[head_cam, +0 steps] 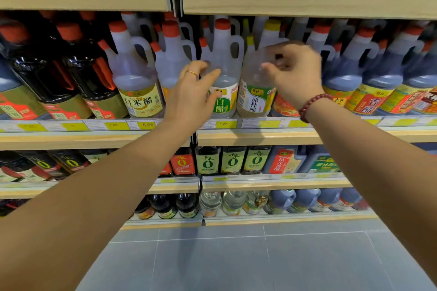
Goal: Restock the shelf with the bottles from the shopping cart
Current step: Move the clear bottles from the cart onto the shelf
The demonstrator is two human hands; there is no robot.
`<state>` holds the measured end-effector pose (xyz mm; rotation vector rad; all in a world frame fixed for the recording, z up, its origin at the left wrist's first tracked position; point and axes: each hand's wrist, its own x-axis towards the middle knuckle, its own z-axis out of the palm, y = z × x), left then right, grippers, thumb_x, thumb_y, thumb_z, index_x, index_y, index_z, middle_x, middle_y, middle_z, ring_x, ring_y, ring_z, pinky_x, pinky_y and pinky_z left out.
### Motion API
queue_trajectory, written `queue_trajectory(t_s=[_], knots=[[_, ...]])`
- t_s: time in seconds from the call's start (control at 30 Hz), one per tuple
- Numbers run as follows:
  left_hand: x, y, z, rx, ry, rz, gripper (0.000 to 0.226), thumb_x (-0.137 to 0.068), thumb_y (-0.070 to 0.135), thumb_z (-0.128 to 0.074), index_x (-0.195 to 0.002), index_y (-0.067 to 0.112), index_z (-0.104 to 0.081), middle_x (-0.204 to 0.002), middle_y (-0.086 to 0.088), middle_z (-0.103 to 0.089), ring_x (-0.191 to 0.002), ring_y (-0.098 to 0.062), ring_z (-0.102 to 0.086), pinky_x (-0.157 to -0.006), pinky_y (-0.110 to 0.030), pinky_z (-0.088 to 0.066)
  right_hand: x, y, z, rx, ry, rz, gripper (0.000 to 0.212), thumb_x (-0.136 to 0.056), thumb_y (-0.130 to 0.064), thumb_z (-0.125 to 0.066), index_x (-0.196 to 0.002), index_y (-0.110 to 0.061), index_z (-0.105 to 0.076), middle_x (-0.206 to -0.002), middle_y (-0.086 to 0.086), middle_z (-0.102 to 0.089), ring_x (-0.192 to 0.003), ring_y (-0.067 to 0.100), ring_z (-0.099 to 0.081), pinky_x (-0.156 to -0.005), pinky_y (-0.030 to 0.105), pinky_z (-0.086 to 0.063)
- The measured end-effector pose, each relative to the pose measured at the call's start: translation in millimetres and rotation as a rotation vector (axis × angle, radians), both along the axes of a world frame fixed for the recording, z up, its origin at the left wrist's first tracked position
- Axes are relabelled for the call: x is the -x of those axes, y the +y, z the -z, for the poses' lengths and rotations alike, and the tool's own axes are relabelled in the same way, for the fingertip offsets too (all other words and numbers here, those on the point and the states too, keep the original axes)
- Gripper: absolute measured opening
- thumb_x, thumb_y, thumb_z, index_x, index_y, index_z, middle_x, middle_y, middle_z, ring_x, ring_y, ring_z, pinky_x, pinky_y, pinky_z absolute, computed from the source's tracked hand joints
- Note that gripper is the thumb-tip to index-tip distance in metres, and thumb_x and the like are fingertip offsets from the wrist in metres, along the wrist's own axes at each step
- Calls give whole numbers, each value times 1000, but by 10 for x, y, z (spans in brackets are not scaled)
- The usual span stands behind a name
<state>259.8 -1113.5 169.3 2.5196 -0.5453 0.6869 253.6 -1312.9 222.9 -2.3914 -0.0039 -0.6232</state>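
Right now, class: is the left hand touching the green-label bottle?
Cannot tell. In the head view the left hand overlaps the green-label bottle from the front, but this one angle shows neither contact nor a gap plainly.

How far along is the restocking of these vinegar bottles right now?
Done: the middle shelf row looks full. In hand: the left hand holds a green-label white vinegar bottle at the front; the blurred right hand is at the yellow-capped bottle. Left: unknown, the cart is out of view.
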Motion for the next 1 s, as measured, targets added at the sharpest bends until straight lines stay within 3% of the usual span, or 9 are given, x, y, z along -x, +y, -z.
queue_trajectory(t_s=[0.07,0.13,0.2,0.27,0.37,0.47,0.63,0.93,1.0], knots=[[57,-108,37,-36,-122,76,42,-83,21,-69,-122,10,-61,-122,-11,-57,-113,-22,-46,-64,-37,-51,21,-178,-30,-47,-91,171,39,-78,-24,-59,-115,-14,-63,-105,5,-64,-93,13,-58,-87,16,-43],[38,-265,29,-80,-142,109,45,-81,24,-69,-123,11,-60,-120,-6,-60,-113,-19,-40,-60,-35,-49,33,-250,-41,-82,-52,195,45,-80,-20,-61,-124,-13,-57,-108,5,-62,-93,11,-57,-85,13,-41],[-16,-415,-12,-131,-120,96,52,-80,26,-70,-128,12,-56,-121,-6,-61,-115,-24,-41,-69,-37,-47,30,-265,-41,-79,-7,134,43,-85,-17,-59,-126,-9,-54,-98,9,-63,-85,14,-57,-79,23,-46],[-52,-527,-46,-203,-129,80,57,-77,26,-73,-129,10,-55,-116,-10,-64,-111,-32,-48,-78,-40,-45,9,-261,-57,-38,-36,116,37,-88,-16,-56,-124,-6,-56,-92,8,-61,-81,14,-52,-75,24,-44],[-92,-604,-10,-317,-153,66,63,-74,27,-75,-130,10,-53,-106,-13,-67,-103,-34,-53,-77,-40,-42,-47,-253,-68,28,-74,128,26,-89,-17,-54,-104,1,-65,-87,13,-63,-82,18,-55,-72,28,-43],[-143,-613,77,-413,-232,6,66,-67,31,-79,-125,13,-56,-95,-9,-69,-97,-32,-56,-72,-35,-41,-89,-204,-57,101,-74,108,28,-87,-16,-54,-102,3,-66,-102,19,-67,-99,31,-60,-87,42,-48],[-193,-640,113,-446,-339,-65,55,-66,37,-78,-115,18,-62,-88,-1,-72,-91,-29,-57,-70,-34,-23,-158,-245,-41,134,-71,129,27,-89,-18,-52,-102,0,-68,-105,17,-68,-101,30,-60,-88,39,-49],[-247,-584,84,-335,-372,36,49,-71,37,-77,-117,23,-65,-91,4,-74,-90,-31,-58,-76,-33,-24,-196,-281,25,108,-77,99,27,-85,-16,-57,-105,-2,-66,-104,17,-67,-97,28,-62,-86,37,-51],[-260,-538,75,-337,-401,49,47,-73,37,-75,-118,24,-65,-96,4,-74,-91,-33,-59,-84,-37,-30,-209,-285,51,139,-19,96,24,-86,-18,-57,-100,1,-64,-99,17,-65,-94,28,-61,-81,36,-51]])
